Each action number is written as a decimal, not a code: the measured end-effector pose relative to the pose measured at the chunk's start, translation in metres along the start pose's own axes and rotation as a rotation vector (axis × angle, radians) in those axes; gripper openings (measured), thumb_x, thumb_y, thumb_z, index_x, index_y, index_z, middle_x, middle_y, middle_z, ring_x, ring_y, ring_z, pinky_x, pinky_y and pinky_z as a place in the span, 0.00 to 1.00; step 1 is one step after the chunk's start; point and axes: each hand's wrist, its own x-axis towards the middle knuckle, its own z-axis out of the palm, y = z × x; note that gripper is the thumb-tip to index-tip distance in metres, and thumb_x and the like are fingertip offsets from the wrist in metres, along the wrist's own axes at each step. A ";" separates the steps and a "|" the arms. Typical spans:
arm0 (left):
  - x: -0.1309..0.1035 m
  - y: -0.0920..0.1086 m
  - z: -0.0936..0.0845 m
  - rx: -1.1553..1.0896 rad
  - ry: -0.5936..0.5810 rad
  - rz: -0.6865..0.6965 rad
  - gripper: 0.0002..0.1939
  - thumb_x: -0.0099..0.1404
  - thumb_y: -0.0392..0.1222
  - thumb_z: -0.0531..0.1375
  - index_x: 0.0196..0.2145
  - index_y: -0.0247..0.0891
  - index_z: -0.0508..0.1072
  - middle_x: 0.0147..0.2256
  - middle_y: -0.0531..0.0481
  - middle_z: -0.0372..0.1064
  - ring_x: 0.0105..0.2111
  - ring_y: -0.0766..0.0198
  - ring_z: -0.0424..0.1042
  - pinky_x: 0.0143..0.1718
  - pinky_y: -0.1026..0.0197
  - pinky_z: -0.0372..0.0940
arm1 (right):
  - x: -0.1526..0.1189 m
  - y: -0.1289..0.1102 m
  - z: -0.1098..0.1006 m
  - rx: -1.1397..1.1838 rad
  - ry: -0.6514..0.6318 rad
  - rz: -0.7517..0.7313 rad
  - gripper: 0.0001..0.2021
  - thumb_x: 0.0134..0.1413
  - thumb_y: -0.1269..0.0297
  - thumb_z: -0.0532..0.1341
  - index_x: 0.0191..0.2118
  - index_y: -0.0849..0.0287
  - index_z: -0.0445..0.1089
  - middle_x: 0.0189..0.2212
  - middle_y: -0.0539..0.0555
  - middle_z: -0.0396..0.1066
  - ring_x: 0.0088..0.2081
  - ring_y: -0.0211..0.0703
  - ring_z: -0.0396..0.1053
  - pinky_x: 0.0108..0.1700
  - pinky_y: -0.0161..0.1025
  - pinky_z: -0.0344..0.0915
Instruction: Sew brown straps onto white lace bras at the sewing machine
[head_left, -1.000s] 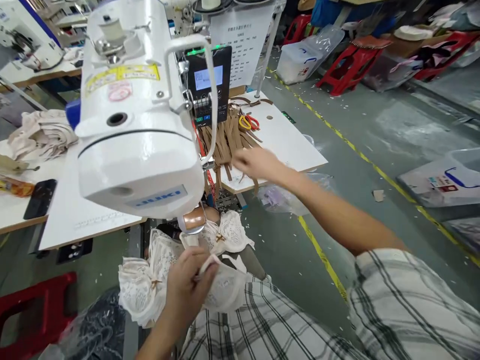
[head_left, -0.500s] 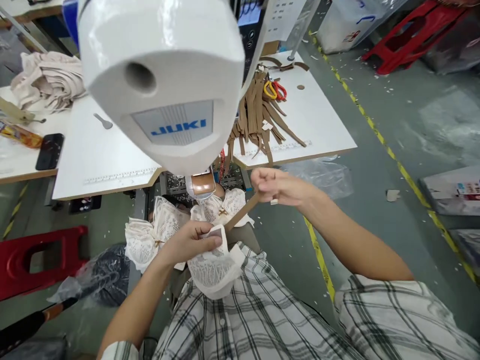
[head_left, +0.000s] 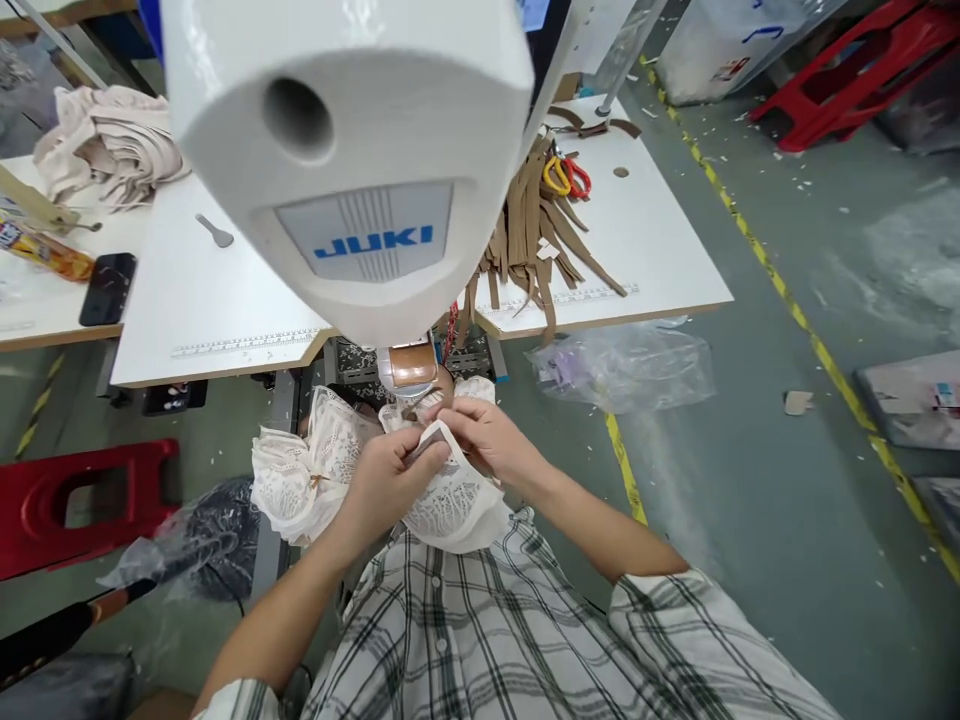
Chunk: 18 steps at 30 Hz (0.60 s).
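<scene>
A white lace bra cup (head_left: 457, 510) is held in front of my shirt, just below the head of the sewing machine (head_left: 360, 200). My left hand (head_left: 390, 470) pinches its upper edge from the left. From the right, my right hand (head_left: 491, 440) closes on the same edge near its top corner. The fingertips of both hands nearly meet there. Of the brown strap, little or nothing can be made out behind the fingers. More white lace bra pieces (head_left: 307, 470) with a small bow hang to the left, beside my left hand.
Brown strips (head_left: 525, 230) lie on the white table (head_left: 660, 240), with yellow and red-handled scissors (head_left: 566, 177) on them. At left are a phone (head_left: 109, 288), folded beige fabric (head_left: 112, 145) and a red stool (head_left: 82, 505). Plastic bags (head_left: 630, 370) lie below the right table edge.
My right hand has come down and left from beside the table edge to the cup's top edge. The brown strap stretched between my hands no longer shows. My left hand stays on the cup.
</scene>
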 end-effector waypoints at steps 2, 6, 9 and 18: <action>0.000 -0.001 -0.001 -0.008 0.040 -0.008 0.18 0.66 0.51 0.57 0.23 0.38 0.65 0.22 0.55 0.55 0.24 0.67 0.55 0.26 0.64 0.50 | 0.001 -0.019 -0.011 -0.001 0.146 -0.127 0.15 0.48 0.49 0.71 0.34 0.56 0.76 0.24 0.46 0.68 0.24 0.33 0.60 0.28 0.32 0.62; 0.002 -0.003 -0.002 0.008 0.106 0.003 0.19 0.67 0.51 0.57 0.22 0.38 0.62 0.22 0.56 0.52 0.24 0.68 0.53 0.26 0.64 0.49 | -0.007 -0.043 -0.023 -0.127 -0.019 -0.182 0.13 0.50 0.50 0.70 0.31 0.55 0.77 0.38 0.52 0.73 0.36 0.38 0.70 0.39 0.38 0.70; 0.006 -0.001 0.000 0.035 0.094 0.021 0.21 0.68 0.51 0.57 0.21 0.38 0.61 0.20 0.56 0.52 0.23 0.68 0.52 0.25 0.63 0.47 | -0.016 -0.052 -0.010 -0.459 -0.215 -0.215 0.08 0.58 0.55 0.66 0.36 0.52 0.80 0.48 0.54 0.73 0.49 0.45 0.71 0.50 0.43 0.68; 0.004 -0.022 0.010 0.029 0.240 0.368 0.11 0.68 0.48 0.59 0.31 0.39 0.73 0.35 0.46 0.72 0.34 0.61 0.70 0.38 0.61 0.64 | -0.008 -0.054 0.008 -0.352 -0.087 -0.249 0.11 0.57 0.52 0.67 0.35 0.53 0.80 0.36 0.53 0.77 0.39 0.43 0.73 0.41 0.41 0.70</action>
